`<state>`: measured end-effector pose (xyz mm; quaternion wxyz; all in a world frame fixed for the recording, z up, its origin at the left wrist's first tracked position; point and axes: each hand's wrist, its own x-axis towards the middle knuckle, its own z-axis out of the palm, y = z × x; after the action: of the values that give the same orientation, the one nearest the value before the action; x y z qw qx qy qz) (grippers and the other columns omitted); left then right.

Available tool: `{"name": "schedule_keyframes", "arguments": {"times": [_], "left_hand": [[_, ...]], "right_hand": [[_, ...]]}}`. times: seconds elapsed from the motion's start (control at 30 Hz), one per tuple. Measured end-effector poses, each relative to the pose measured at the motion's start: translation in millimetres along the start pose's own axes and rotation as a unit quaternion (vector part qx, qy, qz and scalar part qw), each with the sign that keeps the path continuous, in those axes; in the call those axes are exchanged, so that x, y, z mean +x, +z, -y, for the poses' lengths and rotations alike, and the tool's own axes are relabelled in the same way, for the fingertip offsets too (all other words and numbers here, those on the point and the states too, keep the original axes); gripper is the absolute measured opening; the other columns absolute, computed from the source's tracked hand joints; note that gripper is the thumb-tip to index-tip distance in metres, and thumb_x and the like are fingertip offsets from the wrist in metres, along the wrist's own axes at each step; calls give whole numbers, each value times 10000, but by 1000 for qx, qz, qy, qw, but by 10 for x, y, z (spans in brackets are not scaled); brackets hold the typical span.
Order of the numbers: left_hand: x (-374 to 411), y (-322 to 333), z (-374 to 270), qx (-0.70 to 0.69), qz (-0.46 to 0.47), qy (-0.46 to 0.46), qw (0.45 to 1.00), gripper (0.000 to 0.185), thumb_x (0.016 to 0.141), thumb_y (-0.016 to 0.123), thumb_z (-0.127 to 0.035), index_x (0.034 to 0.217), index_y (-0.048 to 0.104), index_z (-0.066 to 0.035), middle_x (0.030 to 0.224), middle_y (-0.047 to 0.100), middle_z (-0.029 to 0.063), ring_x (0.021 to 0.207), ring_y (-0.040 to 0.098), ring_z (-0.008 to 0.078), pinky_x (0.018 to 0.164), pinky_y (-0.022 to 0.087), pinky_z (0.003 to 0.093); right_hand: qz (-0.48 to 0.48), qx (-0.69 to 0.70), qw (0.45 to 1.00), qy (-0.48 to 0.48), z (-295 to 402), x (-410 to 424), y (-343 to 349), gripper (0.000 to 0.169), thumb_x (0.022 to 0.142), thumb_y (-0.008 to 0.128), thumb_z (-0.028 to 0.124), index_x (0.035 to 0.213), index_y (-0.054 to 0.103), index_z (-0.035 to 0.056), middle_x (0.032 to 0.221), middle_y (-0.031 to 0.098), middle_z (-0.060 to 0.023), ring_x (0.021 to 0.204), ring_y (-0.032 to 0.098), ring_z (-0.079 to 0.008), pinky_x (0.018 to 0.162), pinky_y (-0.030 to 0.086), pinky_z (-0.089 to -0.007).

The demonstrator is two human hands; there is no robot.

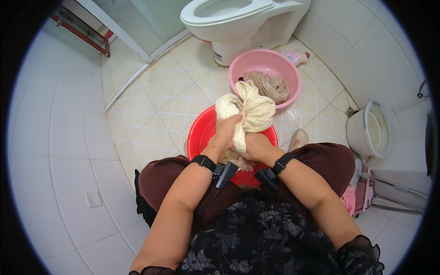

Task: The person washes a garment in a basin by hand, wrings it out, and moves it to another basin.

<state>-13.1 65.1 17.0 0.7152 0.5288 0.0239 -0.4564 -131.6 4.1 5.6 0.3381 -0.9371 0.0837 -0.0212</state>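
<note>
A cream, crinkled wet-looking cloth (256, 111) is bunched up above a red plastic basin (197, 132) between my knees. My left hand (227, 132) grips the cloth on its left side, thumb laid across the gathered part. Lower and to the right, my right hand (256, 146) is closed around the cloth's hanging lower part; its fingertips are partly hidden. Water and some pale fabric (242, 163) show in the basin beneath my hands. Just beyond, a pink plastic basin (235, 72) holds a crumpled beige-brown garment (268, 86). The cloth's far end overlaps this basin's near rim in view.
A white toilet (230, 24) stands behind the pink basin, with a plastic bottle (295, 57) lying beside it. To the right are a white bucket (357, 129) and a pink broom (364, 192). A sliding-door track (127, 86) crosses the tiled floor at left.
</note>
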Motion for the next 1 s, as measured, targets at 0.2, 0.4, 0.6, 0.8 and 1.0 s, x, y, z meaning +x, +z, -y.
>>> {"name": "schedule_keyframes", "arguments": {"times": [0.2,0.4,0.6,0.8,1.0], "left_hand": [[-71,39,33,160,-100,47,981,291,702,582,-74,925,561,112,812,597,150,697,606,237,590,478,348],[26,-100,161,296,-134,88,942,289,675,570,-87,875,581,122,796,616,164,699,612,232,588,466,340],[42,-129,154,346,-133,129,920,323,719,603,-132,966,579,75,884,623,150,757,615,231,648,477,335],[-155,-34,-25,66,137,0,988,531,801,651,-202,1229,411,4,1116,545,116,949,566,202,800,464,323],[-551,246,-600,119,200,74,970,551,733,628,-122,1237,438,-7,1180,536,94,1071,505,183,908,408,307]], "right_hand": [[57,-77,993,74,134,-9,-15,227,555,704,191,703,636,34,723,626,-154,672,622,-306,631,498,-387],[77,-103,988,83,159,-5,47,213,561,699,196,711,644,56,733,634,-144,677,627,-289,629,500,-370],[57,-46,991,113,131,12,72,337,584,716,232,843,622,38,788,625,-172,760,607,-328,688,488,-397],[-93,175,973,116,156,96,-364,370,572,696,190,867,610,-16,811,618,-215,785,601,-362,696,474,-389],[-75,217,973,0,519,128,-829,431,585,734,173,943,597,-23,900,620,-206,853,601,-291,766,463,-328]]}}
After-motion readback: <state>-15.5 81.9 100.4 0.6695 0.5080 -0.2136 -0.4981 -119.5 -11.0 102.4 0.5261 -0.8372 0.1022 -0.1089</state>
